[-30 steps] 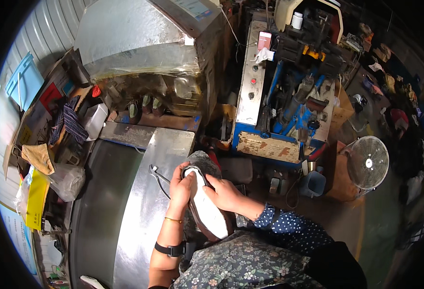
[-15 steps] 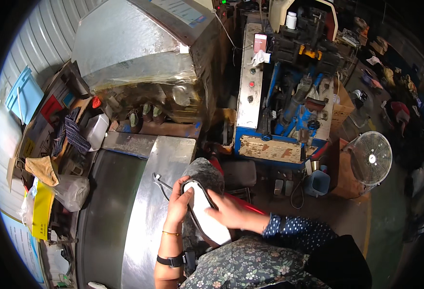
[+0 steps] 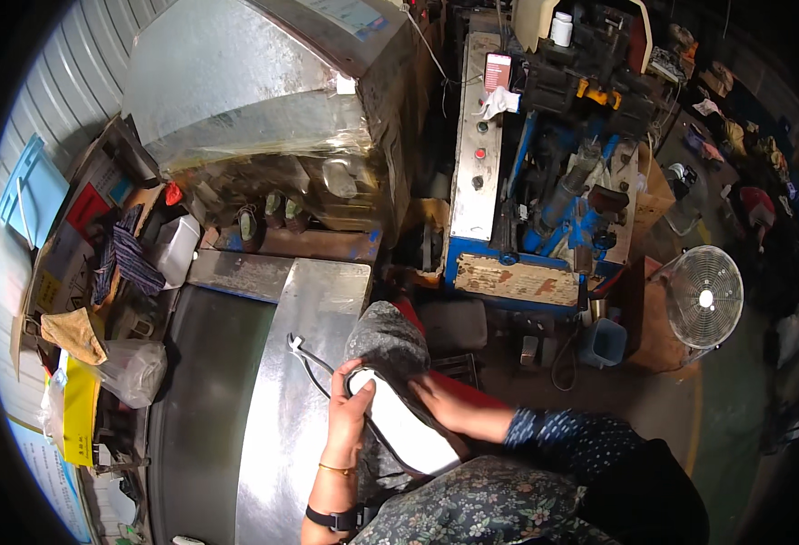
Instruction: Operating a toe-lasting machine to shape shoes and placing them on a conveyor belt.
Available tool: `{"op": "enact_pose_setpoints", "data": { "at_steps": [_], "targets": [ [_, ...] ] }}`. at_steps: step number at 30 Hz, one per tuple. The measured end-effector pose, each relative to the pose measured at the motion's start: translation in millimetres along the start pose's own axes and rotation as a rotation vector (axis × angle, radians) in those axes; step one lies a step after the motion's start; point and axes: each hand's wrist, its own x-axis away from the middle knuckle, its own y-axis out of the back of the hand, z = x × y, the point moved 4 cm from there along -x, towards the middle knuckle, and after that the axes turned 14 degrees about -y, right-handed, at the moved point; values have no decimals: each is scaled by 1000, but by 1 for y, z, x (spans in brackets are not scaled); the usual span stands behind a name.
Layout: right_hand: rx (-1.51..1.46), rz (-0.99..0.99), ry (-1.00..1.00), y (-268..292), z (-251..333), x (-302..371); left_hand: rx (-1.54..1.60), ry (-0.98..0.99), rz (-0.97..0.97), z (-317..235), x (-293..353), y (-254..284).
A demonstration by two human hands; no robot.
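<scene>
Over my lap lies a shoe upper with a white, sole-shaped bottom (image 3: 409, 427) facing up and a dark rim around it. My left hand (image 3: 350, 409) grips its far left end, thumb on the white face and fingers wrapped over the edge. My right hand (image 3: 454, 406) is against the right edge; its fingertips are partly hidden behind the rim and blurred. Grey speckled fabric (image 3: 386, 336) shows just beyond the upper. A dark cord with a light end (image 3: 297, 342) lies on the metal plate (image 3: 277, 436) to the left.
A dark conveyor belt (image 3: 204, 409) runs along the left, under a metal-hooded machine (image 3: 254, 82) with shoes (image 3: 272, 218) at its opening. Ahead right stands a blue pressing machine (image 3: 545, 209). A fan (image 3: 704, 297) and a bucket (image 3: 604, 342) are at the right.
My right hand has moved from over the white face to the upper's right edge. The upper and my left hand have shifted slightly right and down in the picture.
</scene>
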Motion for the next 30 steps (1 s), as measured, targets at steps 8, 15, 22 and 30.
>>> {"op": "enact_pose_setpoints", "data": {
  "at_steps": [8,15,22,30],
  "targets": [
    [1289,-284,350,-41,56,-7,-103,77,-19,6,-32,4],
    [932,-65,83,-28,25,26,-289,245,82,9,-29,8],
    [231,121,80,-42,-4,20,152,-17,-317,4,12,7],
    [585,8,19,-67,7,24,-1708,-234,123,-28,20,24]
  ]
}}
